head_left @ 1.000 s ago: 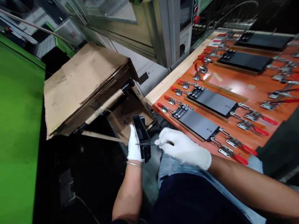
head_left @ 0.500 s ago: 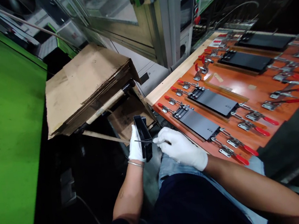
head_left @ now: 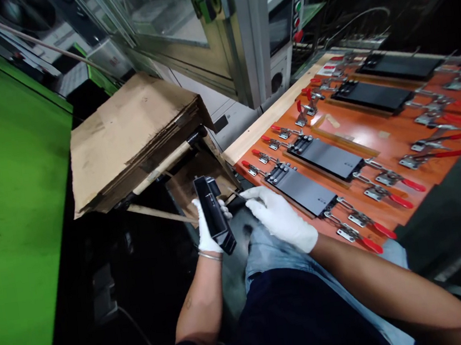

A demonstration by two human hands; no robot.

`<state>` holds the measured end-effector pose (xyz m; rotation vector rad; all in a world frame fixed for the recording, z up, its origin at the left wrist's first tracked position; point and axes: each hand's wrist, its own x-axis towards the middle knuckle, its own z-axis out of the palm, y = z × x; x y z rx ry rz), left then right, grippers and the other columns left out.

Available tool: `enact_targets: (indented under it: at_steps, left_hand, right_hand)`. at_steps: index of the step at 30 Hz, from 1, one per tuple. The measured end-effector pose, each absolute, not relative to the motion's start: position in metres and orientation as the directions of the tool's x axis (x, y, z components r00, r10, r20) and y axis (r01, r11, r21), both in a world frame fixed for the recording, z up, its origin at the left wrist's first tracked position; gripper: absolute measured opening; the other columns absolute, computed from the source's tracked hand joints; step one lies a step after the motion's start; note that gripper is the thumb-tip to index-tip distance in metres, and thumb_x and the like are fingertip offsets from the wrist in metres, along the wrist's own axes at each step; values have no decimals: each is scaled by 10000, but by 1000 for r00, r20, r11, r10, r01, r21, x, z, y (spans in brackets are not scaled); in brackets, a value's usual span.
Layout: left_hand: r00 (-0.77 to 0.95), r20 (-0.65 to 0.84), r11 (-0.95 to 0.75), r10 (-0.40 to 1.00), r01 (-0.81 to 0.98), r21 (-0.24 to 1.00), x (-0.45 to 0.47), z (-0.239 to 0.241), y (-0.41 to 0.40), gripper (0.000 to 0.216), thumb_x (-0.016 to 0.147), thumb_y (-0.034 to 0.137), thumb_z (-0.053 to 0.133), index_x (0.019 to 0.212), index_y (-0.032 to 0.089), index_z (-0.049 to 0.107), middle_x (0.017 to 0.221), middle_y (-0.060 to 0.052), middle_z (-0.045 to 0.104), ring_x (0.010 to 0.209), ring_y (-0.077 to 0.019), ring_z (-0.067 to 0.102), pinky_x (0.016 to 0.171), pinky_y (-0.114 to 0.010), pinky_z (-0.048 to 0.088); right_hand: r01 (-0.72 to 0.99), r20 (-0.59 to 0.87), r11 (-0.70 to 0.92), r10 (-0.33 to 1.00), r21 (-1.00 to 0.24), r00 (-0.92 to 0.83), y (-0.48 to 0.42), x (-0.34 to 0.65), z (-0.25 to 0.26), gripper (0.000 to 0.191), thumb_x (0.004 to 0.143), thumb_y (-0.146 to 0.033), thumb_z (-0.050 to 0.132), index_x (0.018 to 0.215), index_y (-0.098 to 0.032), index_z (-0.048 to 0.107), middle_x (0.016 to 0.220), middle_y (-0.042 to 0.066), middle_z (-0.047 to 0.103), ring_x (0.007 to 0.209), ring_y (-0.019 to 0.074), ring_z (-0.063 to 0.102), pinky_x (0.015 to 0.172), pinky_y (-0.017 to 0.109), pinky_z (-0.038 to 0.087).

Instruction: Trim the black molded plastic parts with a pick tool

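My left hand [head_left: 206,232], in a white glove, is wrapped round a long black plastic part [head_left: 213,212]. The part has a channel-like hollow facing me and is tilted, its lower end toward my wrist. To its right, my gloved right hand [head_left: 280,218] pinches a thin, dark, rod-like tool [head_left: 237,194] between thumb and fingers. The tool points up and left, its tip apart from the black part as far as I can see. What kind of tool it is stays unclear, since the glove hides most of it.
On the right, an orange board [head_left: 345,131] bears several black plates [head_left: 299,187] held by red-handled toggle clamps [head_left: 389,198]. A cardboard-covered stand [head_left: 133,131] is ahead on the left. A green machine panel [head_left: 13,221] flanks the far left; a metal-framed door [head_left: 182,49] is ahead.
The black part has turned so that its hollow faces me more. My right hand has drawn the thin tool away from across the part, and the tool now points more upward.
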<state>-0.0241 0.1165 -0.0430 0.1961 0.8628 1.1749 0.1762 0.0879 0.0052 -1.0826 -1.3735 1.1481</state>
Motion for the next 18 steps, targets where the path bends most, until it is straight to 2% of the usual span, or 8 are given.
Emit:
enact_targets:
  at_steps: [1, 3, 5, 7, 11, 14, 16, 18]
  left_hand:
    - [170, -486, 449, 857, -708, 545, -25, -43, 117, 791, 713, 841, 630, 1008, 109, 673, 782, -101, 701, 597, -193, 653, 549, -298, 548]
    - [227, -458, 476, 860, -680, 558, -21, -42, 116, 971, 624, 944, 566, 1072, 90, 680, 887, -160, 728, 686, -267, 692, 596, -370, 576]
    - [177, -401, 404, 899, -691, 600, -12, -39, 111, 984, 647, 956, 518, 1120, 109, 688, 966, -172, 737, 784, -318, 704, 673, -425, 590]
    - [166, -360, 365, 918, -709, 603, -2, -34, 101, 910, 701, 926, 507, 1125, 144, 702, 962, -153, 738, 869, -349, 701, 744, -458, 590]
    - [279, -366, 450, 888, -692, 564, 5, -29, 83, 834, 673, 862, 627, 1113, 159, 709, 952, -156, 729, 995, -407, 685, 827, -532, 573]
    - [195, -390, 406, 900, -704, 583, 2, -33, 79, 700, 657, 731, 748, 1068, 167, 702, 944, -126, 727, 1013, -378, 691, 878, -516, 566]
    - [109, -427, 372, 898, -705, 603, 0, -36, 79, 507, 694, 591, 780, 956, 164, 701, 809, -88, 707, 942, -345, 708, 883, -498, 569]
    - [49, -448, 349, 893, -705, 617, -1, -36, 80, 338, 721, 478, 770, 803, 165, 673, 632, -46, 631, 828, -318, 714, 870, -490, 576]
  right_hand:
    - [6, 90, 92, 987, -996, -132, 87, 174, 5, 208, 897, -196, 513, 1041, -154, 658, 1025, 94, 698, 977, 189, 661, 920, 355, 533]
    - [-47, -25, -36, 978, -998, -208, 84, 168, 4, 222, 919, -218, 478, 1049, -152, 645, 911, 61, 688, 789, 152, 657, 744, 293, 551]
    - [-100, -143, -171, 960, -980, -241, 82, 161, 2, 235, 929, -251, 462, 1075, -151, 617, 806, 20, 649, 577, 107, 577, 537, 232, 480]
    - [-137, -219, -254, 949, -958, -226, 83, 156, -2, 242, 928, -303, 486, 1087, -153, 589, 784, 1, 630, 496, 84, 531, 445, 199, 411]
    - [-118, -254, -283, 943, -952, -215, 92, 149, -4, 234, 929, -398, 515, 930, -169, 561, 701, -25, 603, 428, 72, 502, 389, 180, 364]
    - [-123, -219, -243, 959, -962, -182, 96, 143, 1, 220, 952, -345, 448, 839, -182, 542, 656, -30, 577, 397, 76, 452, 396, 207, 352]
    - [-104, -160, -174, 978, -979, -132, 96, 137, 5, 218, 949, -282, 440, 773, -191, 533, 614, -28, 547, 435, 97, 467, 450, 228, 392]
    - [-89, -102, -117, 982, -989, -156, 96, 130, 8, 204, 929, -215, 467, 739, -199, 542, 585, -22, 532, 507, 123, 515, 518, 241, 438]
